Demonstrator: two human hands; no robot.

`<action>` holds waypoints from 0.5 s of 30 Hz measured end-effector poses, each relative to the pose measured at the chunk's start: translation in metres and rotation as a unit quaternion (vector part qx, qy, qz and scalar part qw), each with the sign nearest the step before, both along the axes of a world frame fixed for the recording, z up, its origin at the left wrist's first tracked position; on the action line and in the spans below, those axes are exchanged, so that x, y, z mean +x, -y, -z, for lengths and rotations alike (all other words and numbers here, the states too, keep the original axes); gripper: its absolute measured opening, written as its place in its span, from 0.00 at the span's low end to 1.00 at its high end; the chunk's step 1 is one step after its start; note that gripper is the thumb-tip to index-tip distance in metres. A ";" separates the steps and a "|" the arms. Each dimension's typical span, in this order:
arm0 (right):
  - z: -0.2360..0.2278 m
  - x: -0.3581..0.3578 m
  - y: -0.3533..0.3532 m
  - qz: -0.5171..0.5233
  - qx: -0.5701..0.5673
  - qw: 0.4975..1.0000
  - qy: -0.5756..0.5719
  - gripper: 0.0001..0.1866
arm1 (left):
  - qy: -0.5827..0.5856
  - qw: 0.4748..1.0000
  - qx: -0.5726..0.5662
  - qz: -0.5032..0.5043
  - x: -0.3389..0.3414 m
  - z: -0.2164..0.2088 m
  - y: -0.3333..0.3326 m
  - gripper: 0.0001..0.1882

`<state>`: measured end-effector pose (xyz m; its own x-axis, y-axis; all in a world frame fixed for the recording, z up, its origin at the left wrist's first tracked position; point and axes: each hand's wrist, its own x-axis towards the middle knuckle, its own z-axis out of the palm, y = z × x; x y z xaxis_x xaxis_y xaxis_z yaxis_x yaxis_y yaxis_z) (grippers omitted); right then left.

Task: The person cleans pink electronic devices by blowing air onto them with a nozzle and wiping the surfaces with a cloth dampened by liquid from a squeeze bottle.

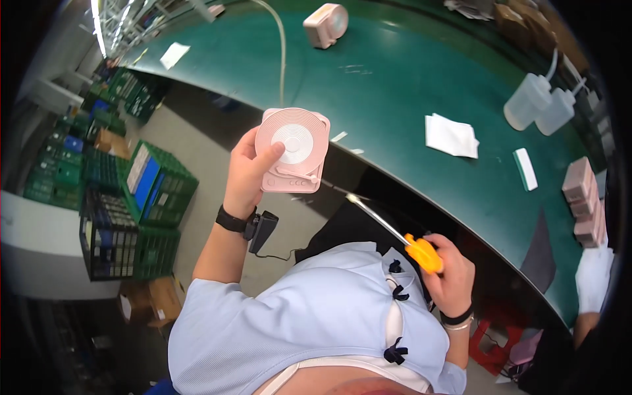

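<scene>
My left hand (253,161) grips a pink device (309,141) shaped like a small record player, with a round ringed disc and a little tone arm. The thumb lies across the disc, and the other fingers are hidden behind the body. Lower and to the right, my right hand (451,273) is closed round the yellow-orange handle of a screwdriver (388,227). Its slim metal shaft points up and left toward the device, and its pale tip is apart from it.
A green workbench (395,79) carries another pink device (324,27), white cloths (452,136), squeeze bottles (528,102), a white-and-green block (525,169) and stacked pink parts (582,197). Another person's gloved hand (594,280) is at the right edge. Green crates (168,191) stand left.
</scene>
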<state>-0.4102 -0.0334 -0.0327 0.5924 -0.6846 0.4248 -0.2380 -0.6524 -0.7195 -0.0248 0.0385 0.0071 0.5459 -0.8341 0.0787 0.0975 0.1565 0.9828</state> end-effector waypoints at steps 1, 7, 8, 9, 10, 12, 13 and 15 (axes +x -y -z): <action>-0.001 0.012 -0.001 -0.005 -0.018 0.999 -0.045 0.11 | 0.002 1.000 0.005 -0.011 0.002 0.002 -0.010 0.25; 0.000 0.047 0.004 0.010 -0.068 0.985 -0.159 0.13 | 0.064 0.993 0.055 -0.086 0.007 0.008 -0.048 0.24; -0.001 0.050 0.005 0.008 -0.066 0.985 -0.157 0.13 | 0.062 0.992 0.063 -0.092 0.007 0.009 -0.051 0.24; -0.003 0.052 0.005 0.000 -0.069 0.983 -0.170 0.13 | 0.064 0.992 0.065 -0.093 0.010 0.012 -0.054 0.24; -0.005 0.055 0.005 -0.008 -0.073 0.980 -0.184 0.13 | 0.165 0.976 0.095 -0.110 0.013 0.015 -0.057 0.24; -0.008 0.060 0.007 -0.015 -0.074 0.977 -0.198 0.14 | 0.361 0.910 0.149 -0.138 0.018 0.019 -0.061 0.24; -0.009 0.063 0.008 -0.009 -0.084 0.976 -0.203 0.14 | 0.362 0.910 0.151 -0.136 0.020 0.019 -0.064 0.24; -0.010 0.070 0.010 0.004 -0.104 0.971 -0.214 0.15 | 0.467 0.848 0.203 -0.149 0.018 0.011 -0.065 0.26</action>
